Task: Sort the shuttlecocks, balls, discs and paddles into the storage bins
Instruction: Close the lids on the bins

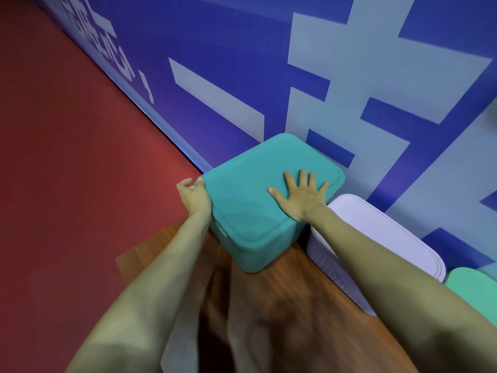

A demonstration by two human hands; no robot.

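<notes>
A teal storage bin (250, 254) with its teal lid (242, 189) on stands at the left end of a wooden table (282, 305), against the wall. My left hand (193, 197) grips the lid's left edge, thumb on top and fingers curled over the side. My right hand (301, 195) lies flat on the lid with fingers spread. Beside the teal bin on the right is a white lidded bin (376, 238). A corner of a light green lid (476, 284) shows at the far right. No shuttlecocks, balls, discs or paddles are visible.
A blue wall (242, 49) with pale lettering runs right behind the bins. Red floor (67, 157) lies to the left of the table, whose left end sits just below the teal bin.
</notes>
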